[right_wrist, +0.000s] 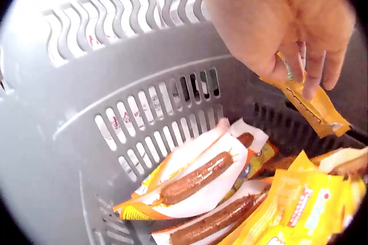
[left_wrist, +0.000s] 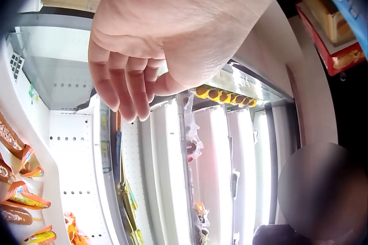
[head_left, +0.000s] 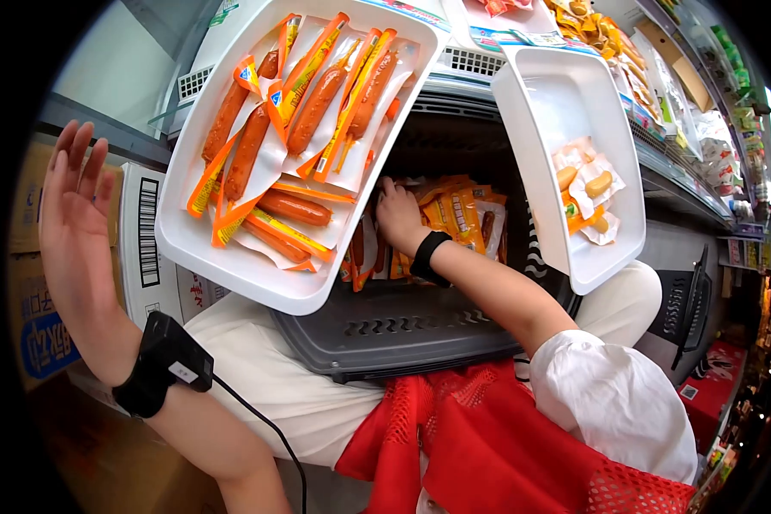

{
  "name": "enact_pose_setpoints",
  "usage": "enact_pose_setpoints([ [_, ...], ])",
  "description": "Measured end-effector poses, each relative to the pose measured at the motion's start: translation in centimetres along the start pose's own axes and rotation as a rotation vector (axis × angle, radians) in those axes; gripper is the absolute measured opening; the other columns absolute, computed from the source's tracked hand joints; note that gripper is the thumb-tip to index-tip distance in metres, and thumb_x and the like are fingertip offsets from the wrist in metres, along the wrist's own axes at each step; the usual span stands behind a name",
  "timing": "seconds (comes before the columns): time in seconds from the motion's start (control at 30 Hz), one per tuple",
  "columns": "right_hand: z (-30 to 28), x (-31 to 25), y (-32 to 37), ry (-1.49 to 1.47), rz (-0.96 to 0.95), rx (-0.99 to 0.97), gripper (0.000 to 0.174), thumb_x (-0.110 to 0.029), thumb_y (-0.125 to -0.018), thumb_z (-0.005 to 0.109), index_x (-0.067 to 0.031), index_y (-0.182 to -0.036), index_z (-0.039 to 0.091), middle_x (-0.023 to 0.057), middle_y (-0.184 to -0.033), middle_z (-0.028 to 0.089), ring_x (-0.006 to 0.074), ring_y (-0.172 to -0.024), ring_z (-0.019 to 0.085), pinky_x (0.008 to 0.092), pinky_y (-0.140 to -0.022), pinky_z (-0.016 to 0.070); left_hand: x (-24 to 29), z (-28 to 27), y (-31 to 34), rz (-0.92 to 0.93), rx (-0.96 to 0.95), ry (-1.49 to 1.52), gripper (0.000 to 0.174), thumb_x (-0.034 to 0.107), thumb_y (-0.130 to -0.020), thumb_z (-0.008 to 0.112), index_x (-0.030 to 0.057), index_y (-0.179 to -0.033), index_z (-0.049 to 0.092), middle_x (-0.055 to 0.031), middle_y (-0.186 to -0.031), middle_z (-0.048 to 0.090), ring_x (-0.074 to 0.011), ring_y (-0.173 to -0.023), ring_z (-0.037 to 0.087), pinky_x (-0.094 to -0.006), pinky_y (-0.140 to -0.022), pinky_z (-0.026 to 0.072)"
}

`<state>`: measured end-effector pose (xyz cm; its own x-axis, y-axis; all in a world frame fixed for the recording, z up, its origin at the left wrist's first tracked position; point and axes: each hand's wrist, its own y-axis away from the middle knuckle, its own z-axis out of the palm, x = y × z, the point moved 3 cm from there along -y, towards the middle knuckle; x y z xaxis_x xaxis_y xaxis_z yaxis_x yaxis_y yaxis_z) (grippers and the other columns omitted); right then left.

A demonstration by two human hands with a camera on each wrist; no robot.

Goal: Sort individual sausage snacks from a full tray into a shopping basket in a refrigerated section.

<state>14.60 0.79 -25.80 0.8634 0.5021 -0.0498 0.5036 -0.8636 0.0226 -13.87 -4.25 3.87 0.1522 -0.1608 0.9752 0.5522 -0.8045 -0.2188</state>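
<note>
My right hand [head_left: 400,218] reaches down into a dark grey plastic basket [head_left: 385,330] between the legs. In the right wrist view its fingers grip a yellow sausage packet [right_wrist: 315,107] near the basket wall. Below lie other wrapped sausages [right_wrist: 198,179] and several yellow packets [right_wrist: 299,207]. My left hand [head_left: 81,223] is raised at the far left with its fingers loosely extended, holding nothing. Beside it, a white tray [head_left: 223,276] of large sausages in orange-and-yellow wrappers [head_left: 253,154] stands tilted over the basket's left part.
On the right, another white tray [head_left: 544,94] contains a few small wrapped sausages [head_left: 587,193]. Behind are a refrigerated display with packaged goods [head_left: 612,38] and shelves. Cardboard boxes [head_left: 38,206] and a white box with a barcode [head_left: 150,231] stand at the left.
</note>
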Motion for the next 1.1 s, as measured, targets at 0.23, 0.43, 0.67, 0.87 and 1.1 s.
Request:
enact_pose_setpoints([
  [0.23, -5.4, 2.9, 3.5, 0.325, 0.102, -0.072, 0.021, -0.017, -0.074, 0.055, -0.0076, -0.088, 0.067, 0.007, -0.102, 0.05, 0.0245, -0.093, 0.048, 0.0376, -0.074, 0.0378, 0.6, 1.6, 0.8, -0.018, -0.015, 0.102, 0.031, 0.023, -0.091, 0.045, 0.0044, -0.116, 0.052, -0.01, -0.114, 0.056, -0.0173, -0.105, 0.053, -0.025, -0.09, 0.0413],
  [0.43, -4.3, 6.0, 6.7, 0.496, 0.193, -0.432, 0.035, -0.024, -0.076, 0.059, -0.0084, -0.107, 0.062, 0.0121, -0.115, 0.051, 0.0344, -0.108, 0.044, 0.0496, -0.089, 0.0313, 0.6, 2.8, 2.1, -0.019, -0.07, 0.088, 0.031, 0.022, -0.091, 0.044, 0.0034, -0.115, 0.052, -0.0109, -0.111, 0.057, -0.0165, -0.103, 0.055, -0.0248, -0.087, 0.0431],
  [0.67, -4.1, 1.4, 6.3, -0.004, -0.087, -0.815, 0.031, -0.02, -0.079, 0.055, -0.003, -0.104, 0.061, 0.0169, -0.106, 0.06, 0.0286, -0.097, 0.058, 0.0381, -0.078, 0.0456, 1.0, 2.3, 3.2, -0.014, -0.07, 0.037, 0.032, 0.022, -0.091, 0.044, 0.0031, -0.116, 0.051, -0.011, -0.111, 0.058, -0.0162, -0.101, 0.055, -0.0256, -0.086, 0.0431],
  [0.87, 6.2, -2.0, 3.6, -0.463, -0.06, -0.842, 0.042, -0.023, -0.081, 0.056, 0.0067, -0.111, 0.051, 0.0218, -0.102, 0.06, 0.0309, -0.091, 0.059, 0.0381, -0.075, 0.0459, 1.4, 1.3, 2.9, 0.015, -0.042, 0.054, 0.031, 0.021, -0.091, 0.044, 0.0028, -0.115, 0.051, -0.0114, -0.111, 0.058, -0.0163, -0.1, 0.056, -0.0258, -0.086, 0.0435],
  [1.1, 19.3, -1.5, 2.3, -0.965, 0.684, -0.869, 0.072, -0.007, -0.083, 0.05, -0.0063, -0.139, 0.005, 0.0168, -0.144, 0.011, 0.0429, -0.122, 0.032, 0.0439, -0.086, 0.0472, 1.2, 0.1, 1.9, 0.009, -0.015, 0.073, 0.031, 0.021, -0.091, 0.043, 0.0024, -0.115, 0.052, -0.0109, -0.111, 0.057, -0.0164, -0.1, 0.055, -0.0256, -0.087, 0.0425],
])
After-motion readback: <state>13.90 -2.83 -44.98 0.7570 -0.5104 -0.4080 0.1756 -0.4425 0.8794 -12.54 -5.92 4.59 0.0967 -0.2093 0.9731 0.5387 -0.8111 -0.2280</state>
